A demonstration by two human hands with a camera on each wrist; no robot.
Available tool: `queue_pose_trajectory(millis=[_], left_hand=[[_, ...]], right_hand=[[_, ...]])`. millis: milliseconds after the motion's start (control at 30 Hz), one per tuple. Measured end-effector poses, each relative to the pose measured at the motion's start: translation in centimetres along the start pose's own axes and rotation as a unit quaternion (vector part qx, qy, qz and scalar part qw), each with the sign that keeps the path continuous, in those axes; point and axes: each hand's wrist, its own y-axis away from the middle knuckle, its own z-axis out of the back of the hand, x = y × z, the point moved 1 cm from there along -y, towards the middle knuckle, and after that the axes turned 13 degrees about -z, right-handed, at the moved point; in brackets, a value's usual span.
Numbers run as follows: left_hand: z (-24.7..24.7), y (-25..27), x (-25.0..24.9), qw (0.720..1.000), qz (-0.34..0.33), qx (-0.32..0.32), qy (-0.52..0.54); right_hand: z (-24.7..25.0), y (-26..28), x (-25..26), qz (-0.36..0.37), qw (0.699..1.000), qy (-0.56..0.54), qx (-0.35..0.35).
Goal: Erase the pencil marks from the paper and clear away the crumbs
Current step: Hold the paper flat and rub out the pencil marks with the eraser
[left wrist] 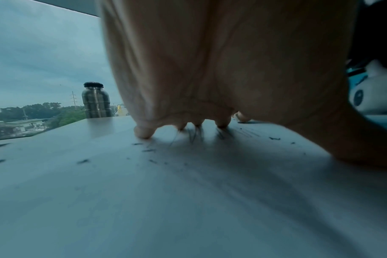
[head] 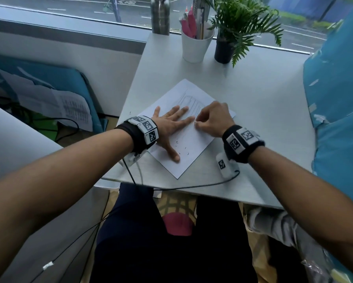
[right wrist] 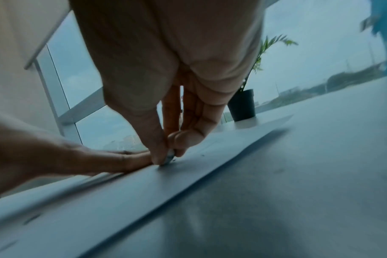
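A white sheet of paper (head: pixel 188 146) lies skewed on the pale table (head: pixel 263 111), with faint pencil lines (head: pixel 190 101) on its far part. My left hand (head: pixel 171 125) presses flat on the sheet, fingers spread straight. My right hand (head: pixel 214 119) sits just right of those fingertips, and its thumb and fingers pinch a small eraser (right wrist: pixel 171 156) whose tip touches the paper (right wrist: pixel 188 174). Dark eraser crumbs (head: pixel 181 149) are scattered on the near part of the sheet. More crumbs (left wrist: pixel 148 150) lie under my left hand (left wrist: pixel 210 78).
At the table's far edge stand a white cup of pens (head: pixel 195 43), a black pot with a green plant (head: pixel 224 50) and a metal bottle (head: pixel 160 16). A blue chair back (head: pixel 339 94) rises on the right. Black cables (head: pixel 192 186) run along the near edge.
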Motion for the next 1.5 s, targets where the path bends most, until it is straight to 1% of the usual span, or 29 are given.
queue_pose_trajectory(millis=[33,67,133,167,200,300,367,400,467,500,533,600,667,700,733,800,833,867,967,1033,1067,1133,1167,1200,1300,1367,1400,1433,1500], left_hand=[[0.0,-0.1,0.1,1.0,0.001,0.0,-0.002],[0.0,-0.1,0.1,1.0,0.001,0.0,-0.003],[0.0,-0.1,0.1,1.0,0.0,0.003,0.0],[-0.1,-0.2,0.0,1.0,-0.001,0.004,0.0],[-0.1,-0.2,-0.1,1.0,-0.001,0.004,-0.001],[0.1,-0.1,-0.2,1.0,0.007,0.004,0.006],[0.1,-0.1,-0.2,1.0,0.011,-0.001,0.006],[0.1,-0.1,-0.2,1.0,0.011,-0.001,0.004],[-0.1,-0.2,-0.2,1.0,0.012,-0.003,0.001],[-0.1,-0.1,-0.2,1.0,0.011,-0.003,0.001],[-0.2,-0.1,-0.3,1.0,0.01,-0.005,0.002],[-0.1,0.0,-0.4,1.0,0.01,-0.007,0.004],[0.0,0.1,-0.5,1.0,0.011,-0.01,0.005],[0.1,0.1,-0.4,1.0,0.011,-0.011,0.004],[0.0,0.0,-0.4,1.0,0.011,-0.011,0.003],[-0.2,-0.1,-0.2,1.0,0.016,-0.012,0.003],[-0.2,-0.1,-0.2,1.0,0.019,-0.01,0.005],[-0.3,-0.1,-0.2,1.0,0.02,-0.01,0.006],[0.0,0.0,-0.5,1.0,0.018,-0.014,0.015],[0.1,0.0,-0.4,0.999,0.02,-0.018,0.016],[0.0,-0.1,-0.3,1.0,0.021,-0.018,0.013],[-0.1,-0.1,-0.2,1.0,0.02,-0.011,0.007],[-0.1,-0.1,-0.1,1.0,0.019,-0.007,0.006],[-0.2,-0.2,-0.2,1.0,0.018,-0.007,0.006],[0.0,0.0,-0.2,1.0,0.017,-0.008,0.013],[0.1,-0.1,-0.2,1.0,0.021,-0.012,0.01],[0.1,-0.1,-0.3,1.0,0.022,-0.011,0.008],[0.1,-0.2,-0.3,1.0,0.023,-0.01,0.007],[0.0,-0.1,-0.3,1.0,0.022,-0.006,0.006]], right_hand=[[-0.4,0.6,0.2,0.002,1.0,-0.003,-0.001],[-1.3,1.8,0.8,0.018,1.0,-0.002,0.02],[-2.9,5.1,2.2,0.063,0.994,0.007,0.092],[-3.0,5.6,2.4,0.068,0.991,0.007,0.113],[-2.6,5.0,2.2,0.064,0.991,0.009,0.115],[-0.3,0.5,0.5,0.013,1.0,0.008,0.025],[-0.3,0.4,0.3,0.008,1.0,-0.002,0.0],[-1.1,1.4,0.7,0.025,1.0,0.004,0.014],[-2.7,4.4,1.6,0.071,0.994,0.027,0.08],[-2.7,4.8,1.7,0.078,0.991,0.03,0.102],[-2.3,4.1,1.5,0.07,0.992,0.031,0.104],[-0.6,0.8,0.7,0.028,0.998,0.028,0.049],[0.5,-1.1,0.3,0.009,1.0,0.022,0.004],[0.2,-0.7,0.6,0.017,1.0,0.017,0.003],[-0.7,0.4,1.0,0.03,0.999,0.017,0.021],[-2.4,3.6,1.8,0.073,0.994,0.025,0.083],[-2.6,4.1,1.8,0.084,0.991,0.027,0.1],[-2.1,3.6,1.6,0.078,0.992,0.027,0.098],[0.3,-0.7,0.5,0.025,0.999,0.015,0.025],[0.3,-1.1,0.6,0.02,1.0,0.011,0.003],[-0.5,-0.1,1.0,0.03,0.999,0.01,0.013],[-2.3,3.0,1.7,0.062,0.995,0.016,0.074],[-2.7,3.6,1.7,0.068,0.993,0.021,0.099],[-2.3,3.4,1.7,0.06,0.993,0.024,0.103],[0.0,-0.9,0.9,0.017,0.999,0.015,0.026],[0.6,-1.8,0.9,0.008,1.0,0.018,-0.008],[-0.1,-1.0,1.1,0.008,1.0,0.014,-0.004],[-1.0,0.4,1.6,0.014,1.0,0.008,0.017],[-2.9,3.9,2.3,0.045,0.995,0.009,0.087]])
